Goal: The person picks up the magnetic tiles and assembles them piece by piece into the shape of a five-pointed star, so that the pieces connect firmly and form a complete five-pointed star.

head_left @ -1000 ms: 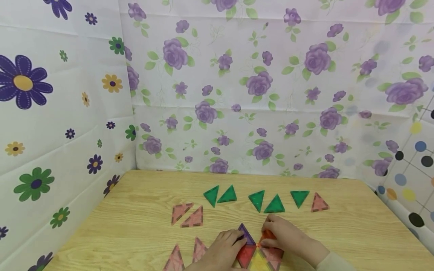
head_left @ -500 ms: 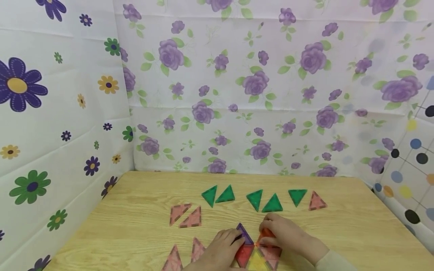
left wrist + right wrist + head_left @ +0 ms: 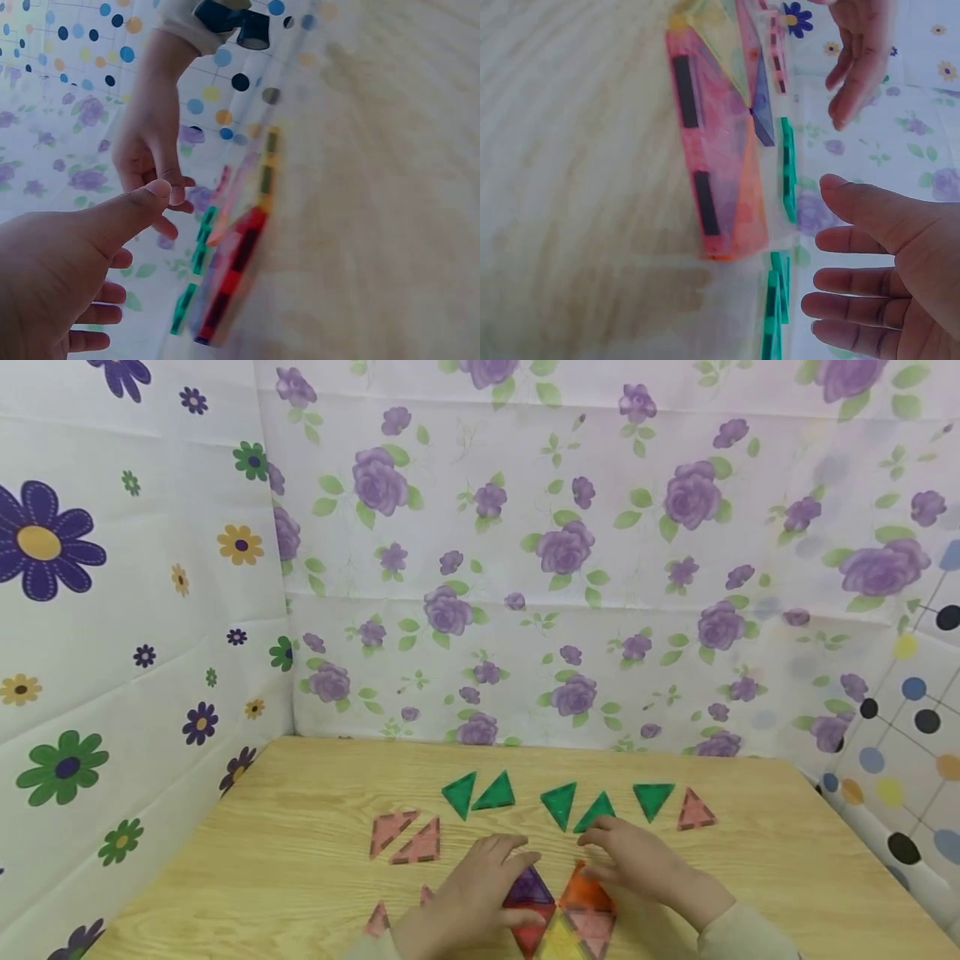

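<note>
Translucent triangular tiles lie side by side near the front of the table, fanned around one point: purple (image 3: 528, 888), red (image 3: 528, 935), yellow (image 3: 560, 942), pink (image 3: 595, 927) and orange (image 3: 587, 893). My left hand (image 3: 480, 889) hovers over the left side, partly covering the purple and red tiles in the head view. Its fingers are extended and hold nothing. At the right, my right hand (image 3: 641, 860) is above the orange tile, also with nothing in it. Both wrist views show the hands apart from the tiles, fingers spread (image 3: 855, 283).
Several green triangle tiles (image 3: 558, 804) lie farther back, with one pink triangle (image 3: 697, 811) at their right. Two pink right-angled triangles (image 3: 420, 843) lie left of centre. More pink tiles (image 3: 377, 920) are partly hidden by my left arm. Patterned sheets (image 3: 480, 568) stand around the wooden table (image 3: 300, 860).
Both hands have let go of the tiles and lifted off: the left from the purple tile, the right from the orange one. More of both tiles now shows.
</note>
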`<action>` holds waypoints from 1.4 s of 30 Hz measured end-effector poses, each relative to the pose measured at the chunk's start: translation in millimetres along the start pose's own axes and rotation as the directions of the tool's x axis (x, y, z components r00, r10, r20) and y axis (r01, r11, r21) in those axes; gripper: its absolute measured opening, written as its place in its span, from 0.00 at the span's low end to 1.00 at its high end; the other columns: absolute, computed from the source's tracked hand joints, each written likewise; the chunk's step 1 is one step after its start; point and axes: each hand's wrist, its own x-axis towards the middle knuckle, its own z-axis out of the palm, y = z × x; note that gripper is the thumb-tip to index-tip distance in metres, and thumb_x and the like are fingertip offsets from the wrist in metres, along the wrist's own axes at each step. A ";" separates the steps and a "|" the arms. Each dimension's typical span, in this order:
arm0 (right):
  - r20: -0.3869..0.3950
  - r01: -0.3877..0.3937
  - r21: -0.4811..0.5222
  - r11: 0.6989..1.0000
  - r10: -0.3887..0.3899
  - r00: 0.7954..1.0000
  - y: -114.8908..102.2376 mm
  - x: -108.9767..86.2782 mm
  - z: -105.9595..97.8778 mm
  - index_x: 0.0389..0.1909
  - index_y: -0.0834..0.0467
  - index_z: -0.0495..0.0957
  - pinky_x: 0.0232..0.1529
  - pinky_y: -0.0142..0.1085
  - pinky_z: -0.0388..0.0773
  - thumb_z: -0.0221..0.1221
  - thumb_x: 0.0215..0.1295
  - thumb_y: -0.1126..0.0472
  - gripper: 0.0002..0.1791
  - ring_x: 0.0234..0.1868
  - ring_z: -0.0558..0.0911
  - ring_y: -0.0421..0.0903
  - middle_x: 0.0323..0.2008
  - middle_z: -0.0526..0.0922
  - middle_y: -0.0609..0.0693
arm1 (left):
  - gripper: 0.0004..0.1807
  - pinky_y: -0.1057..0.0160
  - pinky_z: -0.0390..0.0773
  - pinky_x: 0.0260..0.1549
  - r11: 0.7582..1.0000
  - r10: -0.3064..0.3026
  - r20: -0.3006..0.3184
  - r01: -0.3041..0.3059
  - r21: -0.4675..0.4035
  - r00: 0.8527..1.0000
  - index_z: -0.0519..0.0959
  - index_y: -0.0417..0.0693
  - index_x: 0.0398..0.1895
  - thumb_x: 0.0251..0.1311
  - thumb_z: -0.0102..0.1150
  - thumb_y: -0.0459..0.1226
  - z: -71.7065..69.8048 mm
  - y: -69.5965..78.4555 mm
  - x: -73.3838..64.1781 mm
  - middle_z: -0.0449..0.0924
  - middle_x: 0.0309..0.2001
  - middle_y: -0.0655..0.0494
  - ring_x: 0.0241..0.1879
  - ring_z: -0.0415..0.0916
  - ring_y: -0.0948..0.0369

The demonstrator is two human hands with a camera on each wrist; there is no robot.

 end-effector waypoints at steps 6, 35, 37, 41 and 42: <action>-0.068 -0.033 -0.005 0.999 0.033 0.997 13.2 -1.8 -11.6 0.47 0.58 0.82 0.41 0.41 0.82 0.64 0.60 0.48 0.20 0.42 0.83 0.49 0.44 0.82 0.51 | 0.35 0.53 0.71 0.61 1.000 -0.002 -0.061 0.002 -0.004 0.998 0.72 0.49 0.63 0.56 0.63 0.56 -9.8 -5.5 29.7 0.73 0.61 0.51 0.62 0.70 0.55; -0.148 -0.325 0.013 0.946 0.324 0.935 95.0 -33.5 -35.7 0.56 0.62 0.76 0.41 0.47 0.81 0.66 0.57 0.51 0.28 0.38 0.81 0.51 0.50 0.79 0.62 | 0.33 0.55 0.73 0.59 0.963 -0.207 -0.127 0.179 -0.202 0.970 0.72 0.54 0.63 0.55 0.65 0.55 59.5 13.8 155.0 0.72 0.61 0.55 0.61 0.70 0.55; -0.148 -0.336 0.017 0.942 0.335 0.930 99.3 -36.5 -33.0 0.56 0.63 0.76 0.44 0.52 0.80 0.66 0.58 0.51 0.28 0.42 0.81 0.56 0.50 0.79 0.63 | 0.32 0.55 0.72 0.60 0.961 -0.208 -0.119 0.180 -0.208 0.971 0.72 0.54 0.62 0.55 0.65 0.54 66.0 14.7 159.7 0.72 0.61 0.55 0.61 0.69 0.55; -0.171 -0.354 0.022 0.935 0.352 0.920 111.1 -41.2 -24.8 0.53 0.65 0.77 0.50 0.58 0.76 0.66 0.58 0.52 0.27 0.49 0.79 0.64 0.49 0.79 0.64 | 0.32 0.55 0.71 0.61 0.966 -0.209 -0.112 0.187 -0.179 0.972 0.73 0.55 0.62 0.56 0.64 0.55 77.6 16.1 169.5 0.72 0.61 0.56 0.61 0.70 0.57; -0.173 -0.355 0.024 0.935 0.353 0.919 114.6 -41.7 -22.6 0.53 0.65 0.77 0.49 0.58 0.76 0.66 0.58 0.53 0.26 0.48 0.79 0.64 0.48 0.79 0.65 | 0.31 0.55 0.71 0.61 0.967 -0.209 -0.111 0.188 -0.173 0.972 0.73 0.55 0.62 0.56 0.64 0.55 80.4 16.1 171.7 0.72 0.61 0.56 0.61 0.70 0.57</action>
